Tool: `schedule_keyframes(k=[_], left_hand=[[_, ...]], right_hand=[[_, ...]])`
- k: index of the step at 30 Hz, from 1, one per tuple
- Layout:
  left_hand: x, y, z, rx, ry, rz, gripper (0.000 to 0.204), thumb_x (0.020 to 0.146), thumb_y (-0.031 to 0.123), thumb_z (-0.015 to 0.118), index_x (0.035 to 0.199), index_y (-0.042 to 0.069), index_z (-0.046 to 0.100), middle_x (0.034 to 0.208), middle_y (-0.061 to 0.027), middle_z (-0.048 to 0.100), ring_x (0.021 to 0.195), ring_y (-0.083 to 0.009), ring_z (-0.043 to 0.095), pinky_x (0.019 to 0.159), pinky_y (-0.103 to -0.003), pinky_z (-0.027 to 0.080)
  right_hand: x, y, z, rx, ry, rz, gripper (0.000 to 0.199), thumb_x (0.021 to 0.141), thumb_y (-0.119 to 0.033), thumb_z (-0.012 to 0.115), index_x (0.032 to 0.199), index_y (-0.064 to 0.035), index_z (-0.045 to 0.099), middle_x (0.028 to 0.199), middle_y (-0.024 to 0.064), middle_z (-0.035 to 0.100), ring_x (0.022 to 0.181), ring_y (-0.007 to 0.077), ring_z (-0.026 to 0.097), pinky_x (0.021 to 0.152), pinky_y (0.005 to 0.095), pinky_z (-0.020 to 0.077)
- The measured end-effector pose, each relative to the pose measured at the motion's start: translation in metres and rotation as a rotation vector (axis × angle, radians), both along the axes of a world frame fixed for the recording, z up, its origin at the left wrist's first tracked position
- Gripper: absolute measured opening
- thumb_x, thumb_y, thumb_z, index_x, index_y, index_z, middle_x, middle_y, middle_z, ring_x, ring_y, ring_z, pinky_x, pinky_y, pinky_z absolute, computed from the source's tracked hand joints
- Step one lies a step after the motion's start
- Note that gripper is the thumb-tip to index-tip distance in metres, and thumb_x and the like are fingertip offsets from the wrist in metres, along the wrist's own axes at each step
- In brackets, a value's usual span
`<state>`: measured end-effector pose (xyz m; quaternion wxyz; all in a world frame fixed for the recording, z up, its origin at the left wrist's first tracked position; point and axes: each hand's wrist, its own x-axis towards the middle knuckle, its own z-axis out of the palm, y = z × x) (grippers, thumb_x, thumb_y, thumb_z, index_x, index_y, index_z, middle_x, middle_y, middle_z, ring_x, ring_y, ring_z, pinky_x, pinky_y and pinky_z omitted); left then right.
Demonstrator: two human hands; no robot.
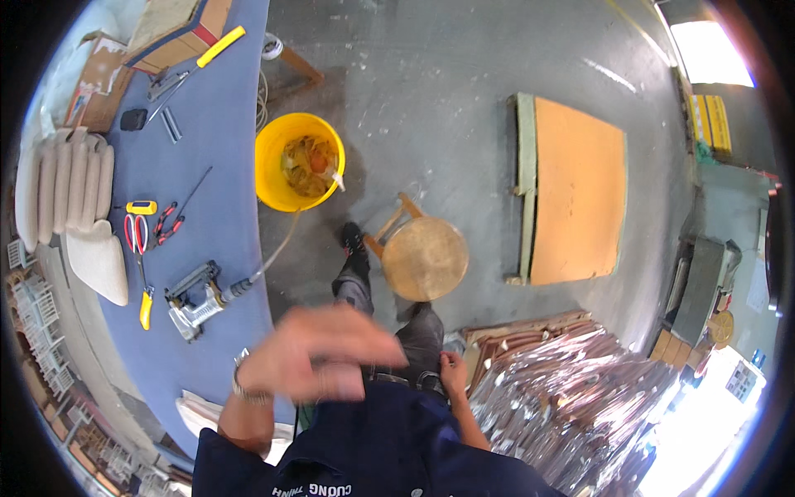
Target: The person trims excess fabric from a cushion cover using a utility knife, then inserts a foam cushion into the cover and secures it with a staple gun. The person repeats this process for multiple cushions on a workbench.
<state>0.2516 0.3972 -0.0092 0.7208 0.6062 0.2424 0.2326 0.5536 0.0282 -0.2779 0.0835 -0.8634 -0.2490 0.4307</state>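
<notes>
1. Blue desk (pixel 224 124) seen beside yellow bucket (pixel 298 161); staple gun (pixel 195 300) lies on it, near the bucket.
2. Round stool (pixel 424 258) stands on grey floor (pixel 447 99) past the bucket.
3. Left hand (pixel 319 352) blurred, open, empty; right hand (pixel 452 373) rests at the waist, grip cannot be told.

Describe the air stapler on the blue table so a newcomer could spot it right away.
Start at the blue table on the left. Near its front edge, by the raised left hand, lies the grey metal stapler. It alone has a hose, trailing toward the yellow bucket.
</notes>
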Motion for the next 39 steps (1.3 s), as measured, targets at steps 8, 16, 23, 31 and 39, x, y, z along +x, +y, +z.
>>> schedule_keyframes(k=[8,16,23,31,39], left_hand=[[0.042,0.008,0.008,-0.280,-0.994,-0.046,0.034,0.103,0.028,0.056,0.080,0.005,0.064,0.092,-0.0103,0.069,0.086,-0.0302,0.068,0.080,-0.045,0.048],[0.038,0.028,0.044,-0.190,-0.982,-0.331,0.031,0.103,0.028,0.056,0.081,0.008,0.065,0.088,-0.0071,0.068,0.082,-0.0263,0.066,0.076,-0.044,0.043],[0.060,-0.010,0.108,-0.056,-0.943,-0.433,0.031,0.100,0.027,0.060,0.078,0.006,0.065,0.090,-0.0097,0.069,0.082,-0.0288,0.066,0.077,-0.045,0.047],[0.105,-0.086,0.111,-0.128,-0.964,-0.565,0.029,0.099,0.027,0.063,0.078,0.006,0.066,0.089,-0.0093,0.069,0.082,-0.0288,0.066,0.077,-0.043,0.047],[0.100,-0.086,0.108,-0.173,-1.121,-0.476,0.019,0.098,0.025,0.067,0.092,0.008,0.074,0.095,-0.0075,0.072,0.084,-0.0284,0.068,0.076,-0.042,0.048]], right_hand=[[-0.033,0.027,-0.025,-0.044,0.036,-0.177,0.025,0.097,-0.023,0.066,0.106,-0.0010,0.073,0.090,0.0107,0.074,0.082,0.0172,0.067,0.076,0.0317,0.0517],[-0.069,0.055,0.002,-0.071,0.082,-0.244,0.025,0.095,-0.022,0.070,0.102,0.0014,0.072,0.083,0.0057,0.072,0.074,0.0122,0.063,0.070,0.0304,0.0513],[-0.085,0.065,0.000,0.102,0.474,-0.510,0.024,0.098,-0.024,0.066,0.109,-0.0016,0.070,0.086,0.0049,0.069,0.065,0.0091,0.057,0.058,0.0249,0.0468],[-0.108,-0.006,0.001,0.237,0.532,-0.849,0.022,0.102,-0.019,0.062,0.113,-0.0004,0.067,0.091,0.0092,0.071,0.066,0.0097,0.060,0.057,0.0225,0.0461],[-0.058,-0.074,0.012,0.152,0.444,-0.776,0.023,0.101,-0.021,0.063,0.113,-0.0014,0.067,0.090,0.0082,0.070,0.065,0.0140,0.066,0.055,0.0271,0.0532]])
